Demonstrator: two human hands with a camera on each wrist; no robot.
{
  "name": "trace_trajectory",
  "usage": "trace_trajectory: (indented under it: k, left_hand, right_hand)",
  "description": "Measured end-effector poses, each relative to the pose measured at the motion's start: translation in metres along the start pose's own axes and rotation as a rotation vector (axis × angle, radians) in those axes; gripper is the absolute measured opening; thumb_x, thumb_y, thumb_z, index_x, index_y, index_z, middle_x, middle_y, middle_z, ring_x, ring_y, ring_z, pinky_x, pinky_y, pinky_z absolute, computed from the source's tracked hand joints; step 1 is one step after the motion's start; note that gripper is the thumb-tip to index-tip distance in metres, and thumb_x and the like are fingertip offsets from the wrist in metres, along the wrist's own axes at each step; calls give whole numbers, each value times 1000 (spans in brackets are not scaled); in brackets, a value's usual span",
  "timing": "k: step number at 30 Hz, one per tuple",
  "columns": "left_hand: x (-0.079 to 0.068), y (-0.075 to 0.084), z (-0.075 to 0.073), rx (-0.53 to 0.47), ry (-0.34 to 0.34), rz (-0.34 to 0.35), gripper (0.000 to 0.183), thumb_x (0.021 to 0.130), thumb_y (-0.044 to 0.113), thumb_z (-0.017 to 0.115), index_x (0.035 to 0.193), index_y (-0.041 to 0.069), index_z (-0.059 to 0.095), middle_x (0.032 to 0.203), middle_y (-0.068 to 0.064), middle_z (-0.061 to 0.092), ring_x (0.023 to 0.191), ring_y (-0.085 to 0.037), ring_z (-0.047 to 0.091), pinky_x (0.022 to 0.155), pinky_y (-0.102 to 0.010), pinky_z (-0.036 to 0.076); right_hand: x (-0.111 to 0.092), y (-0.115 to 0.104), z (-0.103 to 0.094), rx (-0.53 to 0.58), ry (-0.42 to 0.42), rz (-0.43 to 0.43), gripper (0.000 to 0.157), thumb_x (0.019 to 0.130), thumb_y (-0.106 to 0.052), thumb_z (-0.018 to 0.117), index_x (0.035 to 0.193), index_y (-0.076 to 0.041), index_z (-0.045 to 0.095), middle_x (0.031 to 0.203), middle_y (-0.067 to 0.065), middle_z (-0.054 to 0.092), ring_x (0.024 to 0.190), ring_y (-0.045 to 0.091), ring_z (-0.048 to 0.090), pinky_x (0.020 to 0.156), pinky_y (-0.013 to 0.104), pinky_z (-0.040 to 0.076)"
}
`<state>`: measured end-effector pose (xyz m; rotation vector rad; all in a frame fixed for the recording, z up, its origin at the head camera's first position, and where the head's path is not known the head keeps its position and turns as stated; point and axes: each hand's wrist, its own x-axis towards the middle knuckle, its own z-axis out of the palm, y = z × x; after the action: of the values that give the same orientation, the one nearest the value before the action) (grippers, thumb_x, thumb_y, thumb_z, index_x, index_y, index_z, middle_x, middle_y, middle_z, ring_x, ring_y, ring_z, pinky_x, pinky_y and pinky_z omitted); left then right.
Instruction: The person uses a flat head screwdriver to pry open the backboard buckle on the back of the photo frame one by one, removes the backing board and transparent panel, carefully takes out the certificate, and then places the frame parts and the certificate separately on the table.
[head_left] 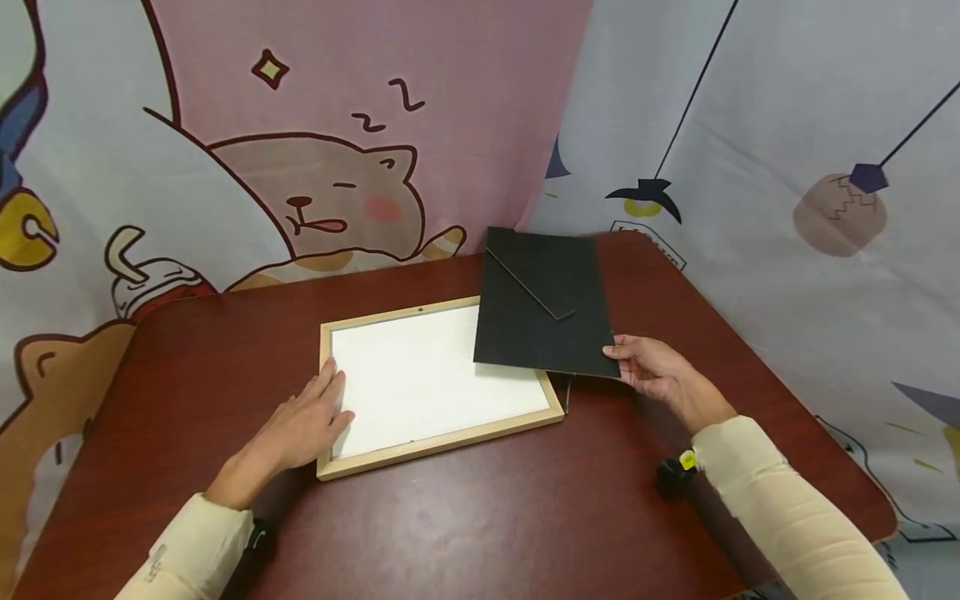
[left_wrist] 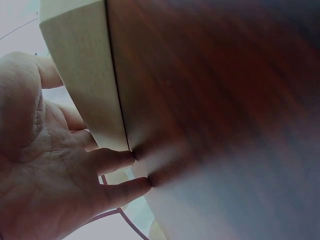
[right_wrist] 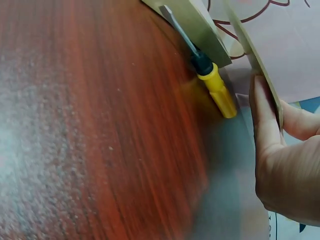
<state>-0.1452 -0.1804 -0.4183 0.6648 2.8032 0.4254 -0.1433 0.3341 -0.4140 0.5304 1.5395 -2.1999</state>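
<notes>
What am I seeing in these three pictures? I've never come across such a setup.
No robot here, just a person's left hand and right hand, both bare. The large picture is taken from the head, looking down; the smaller two, from the wrists. On the reddish table lies a pale wooden frame around a white panel. The left hand touches the frame; the right hand pinches a black board partly over it. A yellow-handled screwdriver lies near the frame in the right wrist picture.

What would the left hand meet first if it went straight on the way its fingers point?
The left hand would probably pass over the white panel first, then meet the wooden frame's far rail; its height above the panel is unclear.
</notes>
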Motion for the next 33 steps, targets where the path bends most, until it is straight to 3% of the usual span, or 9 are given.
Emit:
trace_trajectory:
  k: [4, 8, 11, 17, 21, 25, 27, 30, 33]
  left_hand:
    - [-1, 0, 1, -5, 2, -2, 69, 101, 32, 49, 152, -6, 22, 160, -26, 8, 142, -48, 24, 99, -73, 29]
    - [-1, -1, 1, 0, 8, -3, 69, 101, 33, 49, 152, -5, 22, 160, -26, 8, 141, -48, 25, 98, -73, 29]
    - [-1, -1, 1, -3, 10, -7, 69, 101, 33, 48, 152, -5, 22, 160, -26, 8, 141, -48, 25, 98, -73, 29]
    - [-2, 2, -1, -8, 14, -5, 68, 101, 32, 49, 151, -6, 23, 160, -26, 9, 141, -49, 25, 99, -73, 29]
    - [-2, 2, -1, -3, 18, -5, 68, 101, 31, 49, 151, -6, 23, 160, -27, 9, 140, -49, 26, 99, -72, 29]
    - [-2, 0, 0, 1, 18, -7, 68, 101, 32, 49, 151, -6, 24, 159, -27, 9, 140, -49, 26, 98, -73, 29]
    - [-2, 0, 1, 1, 17, -8, 68, 100, 32, 49, 151, -6, 24, 160, -27, 10, 140, -49, 26, 97, -73, 29]
    - [-2, 0, 2, -1, 15, -6, 68, 100, 33, 49, 151, -5, 24, 160, -26, 10, 140, -48, 27, 97, -74, 29]
    - [-2, 1, 1, -3, 16, -4, 68, 100, 32, 49, 151, -6, 24, 160, -26, 10, 141, -47, 26, 97, -74, 29]
  right_hand:
    - [-2, -3, -4, 72, 14, 20, 85, 99, 0, 49, 155, -11, -14, 154, 9, 21, 90, 5, 67, 83, 22, 53]
    - [-4, -5, -7, 158, 34, 23, 87, 99, 1, 50, 156, -15, -14, 131, -2, 38, 89, 6, 67, 83, 21, 53]
    - [-6, -6, -8, 190, 36, 25, 89, 98, 1, 50, 155, -17, -15, 136, -1, 35, 89, 6, 66, 83, 21, 52]
    - [-11, -8, -7, 186, 20, 28, 89, 99, 1, 47, 153, -18, -21, 162, -4, -11, 90, 4, 64, 84, 20, 51]
    - [-16, -8, -8, 167, 20, 23, 88, 100, 1, 46, 153, -18, -23, 162, -4, -17, 90, 3, 63, 83, 20, 51]
    - [-18, -6, -9, 227, 30, 19, 91, 98, 2, 48, 153, -19, -21, 162, -6, -13, 90, 4, 64, 82, 21, 52]
    - [-19, -4, -10, 274, 29, 12, 91, 98, 3, 49, 154, -20, -19, 161, 0, 4, 90, 6, 64, 82, 22, 53]
    - [-19, -2, -10, 337, 16, -4, 68, 97, 5, 49, 153, -18, 16, 138, 2, 44, 91, 10, 65, 82, 26, 54]
    - [-19, -1, -9, 376, -11, -26, 30, 98, 4, 48, 125, -9, 46, 107, 1, 61, 94, 14, 66, 85, 29, 53]
